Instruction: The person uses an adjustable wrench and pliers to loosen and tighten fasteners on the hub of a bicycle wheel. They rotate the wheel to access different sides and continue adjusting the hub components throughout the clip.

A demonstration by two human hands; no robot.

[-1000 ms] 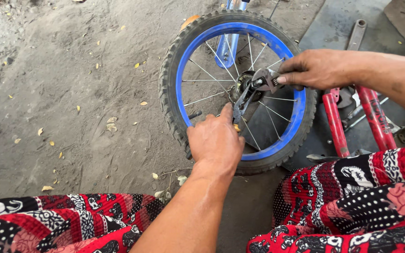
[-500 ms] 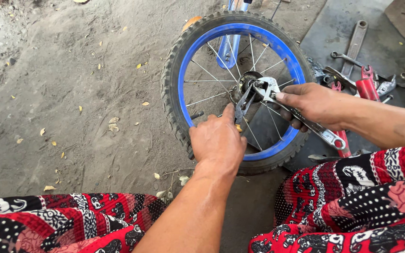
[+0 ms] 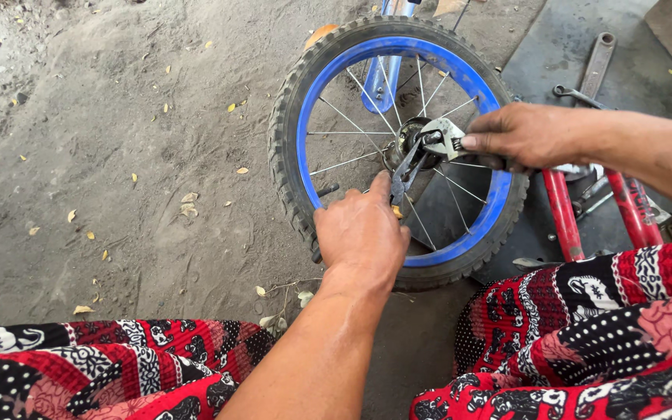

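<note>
A small bicycle wheel (image 3: 297, 124) with a blue rim and black tyre lies on the dirt in front of me. My left hand (image 3: 361, 233) grips the handles of dark pliers (image 3: 406, 173), whose jaws reach the hub (image 3: 407, 140). My right hand (image 3: 526, 134) is closed on an adjustable wrench (image 3: 443, 138), whose silver head sits on the hub axle. Silver spokes fan out under both tools.
A red bicycle fork (image 3: 561, 214) lies to the right under my right forearm. Loose wrenches (image 3: 594, 66) rest on a dark mat (image 3: 554, 47) at the upper right. A blue frame tube (image 3: 379, 82) shows behind the wheel. My patterned red trousers (image 3: 585, 327) fill the bottom.
My right hand has swung the wrench: it dipped toward the lower right half a second ago, then rose back level at the hub. My left hand stays on the pliers.
</note>
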